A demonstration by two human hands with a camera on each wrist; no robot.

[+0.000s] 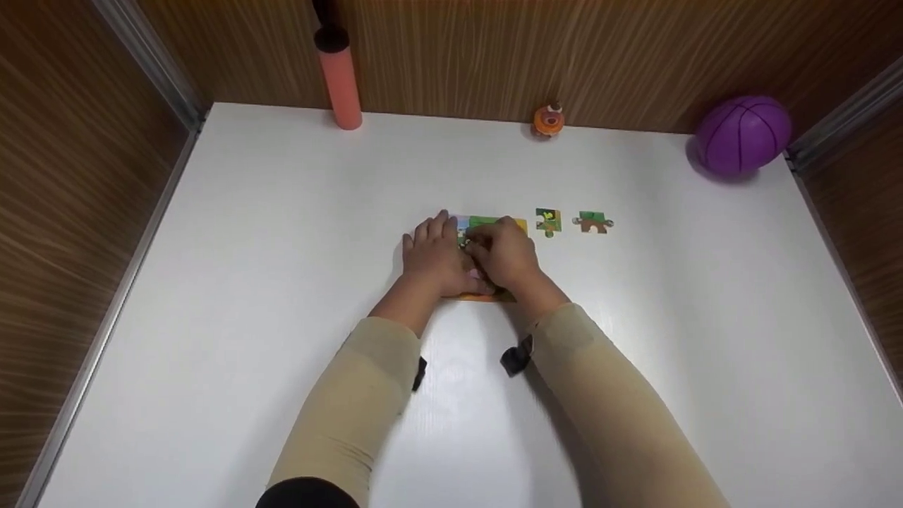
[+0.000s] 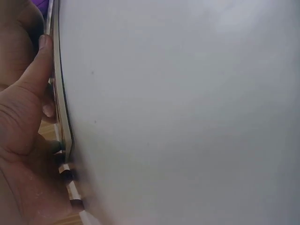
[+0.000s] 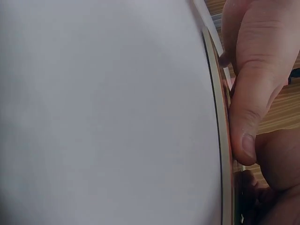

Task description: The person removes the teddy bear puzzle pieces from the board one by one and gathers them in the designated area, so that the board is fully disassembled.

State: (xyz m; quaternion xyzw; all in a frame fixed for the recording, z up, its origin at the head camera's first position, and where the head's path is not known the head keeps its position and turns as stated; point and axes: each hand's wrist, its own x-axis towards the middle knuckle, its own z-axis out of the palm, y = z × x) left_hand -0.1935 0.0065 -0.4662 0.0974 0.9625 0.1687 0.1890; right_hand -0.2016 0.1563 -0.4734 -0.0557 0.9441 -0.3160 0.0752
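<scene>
A colourful jigsaw puzzle (image 1: 487, 222) in a thin board lies on the white table, largely hidden under both hands. My left hand (image 1: 434, 257) is spread flat over its left side, fingers pointing away and the thumb along the near edge. In the right wrist view that left thumb (image 3: 246, 136) rests on the board's rim (image 3: 222, 140). My right hand (image 1: 508, 254) is bent over the puzzle's middle, its thumb and index finger together on a puzzle piece, which the fingers mostly cover. The right hand (image 2: 18, 47) also shows beyond the left thumb in the left wrist view.
Two loose puzzle pieces lie right of the puzzle: a green and yellow one (image 1: 554, 220) and a green and brown one (image 1: 592, 229). Along the back stand a pink cylinder (image 1: 342, 88), a small orange figurine (image 1: 548, 121) and a purple ball (image 1: 744, 135). Wooden panels (image 1: 451, 56) enclose the table.
</scene>
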